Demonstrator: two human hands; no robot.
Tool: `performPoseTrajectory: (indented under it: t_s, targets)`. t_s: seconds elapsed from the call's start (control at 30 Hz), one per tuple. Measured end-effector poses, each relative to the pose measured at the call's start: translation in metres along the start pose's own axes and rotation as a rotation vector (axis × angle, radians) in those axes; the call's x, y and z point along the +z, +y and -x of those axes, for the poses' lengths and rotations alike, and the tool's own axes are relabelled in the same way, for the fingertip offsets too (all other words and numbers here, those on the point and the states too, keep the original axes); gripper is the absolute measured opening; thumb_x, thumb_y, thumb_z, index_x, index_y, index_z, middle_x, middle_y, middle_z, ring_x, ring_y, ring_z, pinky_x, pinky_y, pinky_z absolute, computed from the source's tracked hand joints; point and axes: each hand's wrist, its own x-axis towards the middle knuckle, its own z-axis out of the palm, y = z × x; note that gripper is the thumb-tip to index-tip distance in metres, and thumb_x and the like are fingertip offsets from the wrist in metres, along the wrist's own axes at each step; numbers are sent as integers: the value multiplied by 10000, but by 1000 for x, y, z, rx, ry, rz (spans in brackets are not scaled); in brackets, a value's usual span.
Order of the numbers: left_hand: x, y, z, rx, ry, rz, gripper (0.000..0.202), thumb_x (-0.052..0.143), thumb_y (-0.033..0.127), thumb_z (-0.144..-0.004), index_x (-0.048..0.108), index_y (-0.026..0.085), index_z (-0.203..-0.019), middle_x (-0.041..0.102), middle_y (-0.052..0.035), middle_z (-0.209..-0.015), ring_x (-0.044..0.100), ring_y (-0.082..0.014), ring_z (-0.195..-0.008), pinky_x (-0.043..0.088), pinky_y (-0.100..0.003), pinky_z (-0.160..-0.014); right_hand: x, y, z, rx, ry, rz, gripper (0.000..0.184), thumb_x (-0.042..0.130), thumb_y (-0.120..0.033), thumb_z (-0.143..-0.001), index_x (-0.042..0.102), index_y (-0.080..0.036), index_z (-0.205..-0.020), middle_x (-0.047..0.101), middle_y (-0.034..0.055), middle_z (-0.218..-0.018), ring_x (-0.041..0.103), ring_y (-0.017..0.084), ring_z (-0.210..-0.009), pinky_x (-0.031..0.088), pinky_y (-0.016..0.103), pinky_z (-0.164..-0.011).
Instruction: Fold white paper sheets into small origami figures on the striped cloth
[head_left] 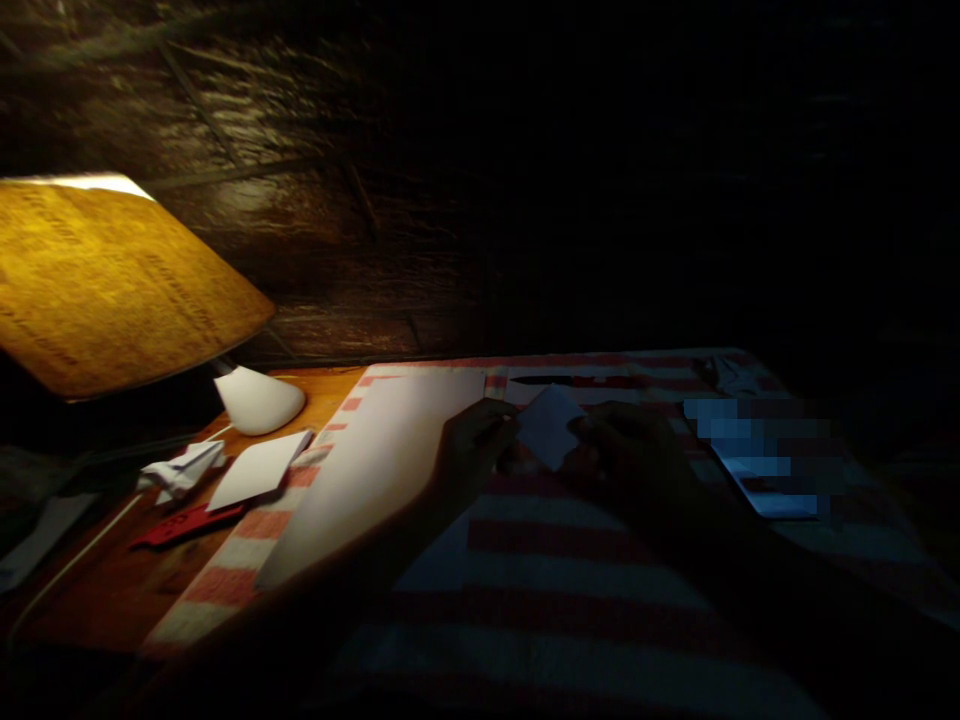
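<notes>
A small diamond-shaped piece of folded paper [553, 425] is held up between both hands over the table. My left hand [480, 436] pinches its left corner. On the opposite corner, my right hand [619, 440] grips it with closed fingers. Deep shadow hides most of the finger detail. Behind the paper lies a knife [541, 380] with a dark blade and a reddish handle. A large white sheet of paper [390, 440] rests on the cloth beside my left forearm.
A red-and-white striped cloth [555, 570] covers the table. At left stand a lamp [259, 400] with a yellow shade, a crumpled paper shape [184, 470], a white pad [259, 468] and a red object [187, 525]. A lit screen [757, 460] lies right. A dark wall rises behind.
</notes>
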Motion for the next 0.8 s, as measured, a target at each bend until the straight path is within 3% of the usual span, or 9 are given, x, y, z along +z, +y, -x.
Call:
performPoseTrajectory:
  t_s: [0.17,0.27,0.37,0.5,0.67,0.8]
  targets:
    - [-4,-2,0,64,54,-8,199,714,323,-835,680,141,-907,740,-56,-753,683,-155,-631,497,-209,-470,-3,0,-3,-94,41,17,134,766,-355,-777,754,-222,-783,719,43,-777,635,177,-708,501,311,-644]
    - [-7,-5,0,101,41,64,255,714,356,-843,703,142,-982,745,-74,-853,710,-182,-723,569,-255,-560,-2,-1,-2,-88,31,-16,158,779,-345,-768,778,-240,-887,756,61,-892,674,216,-835,527,345,-717]
    - [-8,-6,1,96,13,129,299,707,409,-860,692,145,-1002,729,-59,-829,715,-181,-722,603,-290,-647,-1,0,0,-96,19,-30,228,787,-361,-776,786,-248,-974,762,64,-952,678,226,-884,523,347,-733]
    - [-4,-8,1,23,11,95,321,802,385,-790,647,154,-952,690,-19,-757,684,-150,-679,576,-265,-664,-2,1,3,-93,-49,-64,281,766,-358,-813,773,-250,-1072,752,62,-984,673,218,-886,520,360,-775]
    - [0,-14,-1,-17,-29,203,311,828,317,-724,622,162,-897,680,-34,-920,666,-155,-820,550,-253,-722,0,0,6,-22,-70,-121,325,752,-356,-825,753,-244,-1130,711,39,-858,620,178,-726,485,331,-652]
    - [0,-20,-3,26,2,264,408,822,170,-649,611,193,-998,660,-26,-986,637,-174,-969,510,-222,-750,2,3,6,-74,-30,19,312,797,-370,-793,764,-236,-1073,668,14,-758,560,150,-643,424,294,-570]
